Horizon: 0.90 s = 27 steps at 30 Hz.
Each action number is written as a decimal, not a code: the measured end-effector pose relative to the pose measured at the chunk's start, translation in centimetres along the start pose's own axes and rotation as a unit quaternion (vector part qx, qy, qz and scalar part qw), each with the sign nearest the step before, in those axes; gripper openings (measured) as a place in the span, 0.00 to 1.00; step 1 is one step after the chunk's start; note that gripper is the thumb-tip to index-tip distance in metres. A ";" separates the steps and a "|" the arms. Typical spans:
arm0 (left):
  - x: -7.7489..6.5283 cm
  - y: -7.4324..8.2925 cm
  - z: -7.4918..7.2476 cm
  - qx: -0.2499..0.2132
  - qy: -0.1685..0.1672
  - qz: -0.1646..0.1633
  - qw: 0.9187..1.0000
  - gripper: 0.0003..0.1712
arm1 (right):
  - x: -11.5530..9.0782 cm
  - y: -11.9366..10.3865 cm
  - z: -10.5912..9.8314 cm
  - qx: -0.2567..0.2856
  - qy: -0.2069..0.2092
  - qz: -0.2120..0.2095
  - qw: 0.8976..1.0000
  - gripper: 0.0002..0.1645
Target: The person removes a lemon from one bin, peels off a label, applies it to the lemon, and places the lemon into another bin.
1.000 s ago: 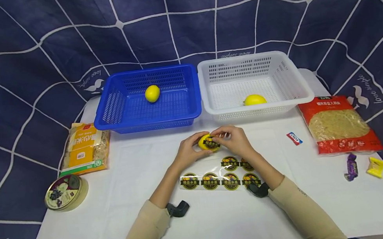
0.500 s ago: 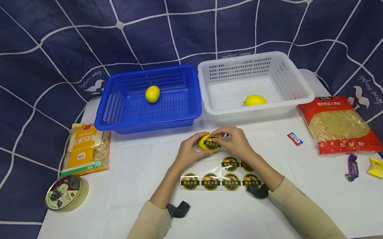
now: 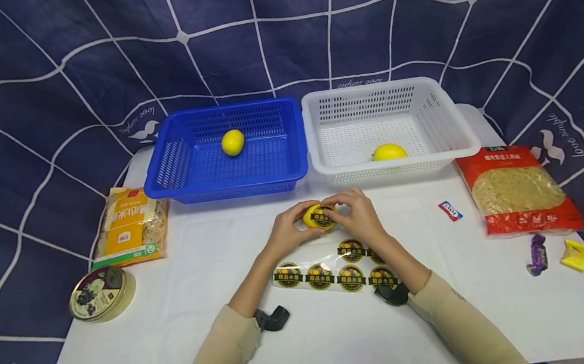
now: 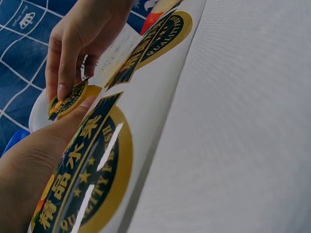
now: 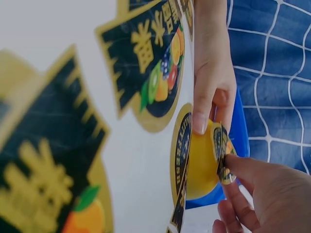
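A yellow lemon point(image 3: 307, 218) is in my left hand point(image 3: 285, 234), gripped between fingers and thumb above the white table. On its right side sits a round black-and-gold fruit sticker point(image 3: 321, 217). My right hand point(image 3: 359, 215) pinches that sticker's edge; in the right wrist view the sticker point(image 5: 223, 153) stands partly off the lemon point(image 5: 200, 160) under the thumb. Below both hands lies a clear sheet point(image 3: 315, 255) bearing several more such stickers; the right forearm covers part of it.
Behind the hands stand a blue basket point(image 3: 227, 187) and a white basket point(image 3: 403, 161), each with a lemon inside. A food packet point(image 3: 126, 228) and round tin point(image 3: 100, 294) lie left. At right are a red packet point(image 3: 517, 189), a small wrapper point(image 3: 450, 211) and two candies point(image 3: 537, 254).
The right hand shifts very slightly at the sticker's edge. The left hand and lemon stay almost in place.
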<state>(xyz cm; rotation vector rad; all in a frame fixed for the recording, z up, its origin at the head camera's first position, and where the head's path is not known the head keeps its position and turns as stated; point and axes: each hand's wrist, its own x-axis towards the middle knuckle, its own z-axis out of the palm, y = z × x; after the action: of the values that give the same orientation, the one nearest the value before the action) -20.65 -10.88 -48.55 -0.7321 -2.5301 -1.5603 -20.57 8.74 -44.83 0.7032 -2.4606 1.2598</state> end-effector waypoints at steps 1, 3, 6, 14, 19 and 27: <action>0.0 0.0 0.0 0.001 0.000 0.002 1.000 0.36 | -0.1 0.0 0.0 -0.002 0.002 0.002 1.000 0.11; 0.0 -0.1 0.0 0.003 0.001 0.005 1.000 0.36 | -0.2 -0.1 0.1 -0.004 0.007 0.004 1.000 0.12; 0.0 -0.2 0.0 0.006 0.004 0.010 1.000 0.36 | -0.3 -0.1 0.2 -0.006 0.015 0.006 1.000 0.13; -0.1 -0.2 0.0 0.000 0.005 0.012 1.000 0.36 | -0.5 0.0 0.4 -0.004 0.018 0.007 1.000 0.15; -0.1 -0.2 0.1 -0.008 0.003 0.013 1.000 0.36 | -0.6 0.2 0.4 -0.010 0.011 0.009 1.000 0.16; -0.2 0.8 -0.2 -0.011 0.005 0.006 1.000 0.36 | -0.6 0.5 0.3 -0.031 -0.015 0.004 0.999 0.18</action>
<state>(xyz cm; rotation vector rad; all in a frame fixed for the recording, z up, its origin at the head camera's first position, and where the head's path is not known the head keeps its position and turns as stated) -20.12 -10.82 -47.85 -0.7398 -2.5009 -1.5874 -20.31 8.86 -45.62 0.7013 -2.5168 1.1792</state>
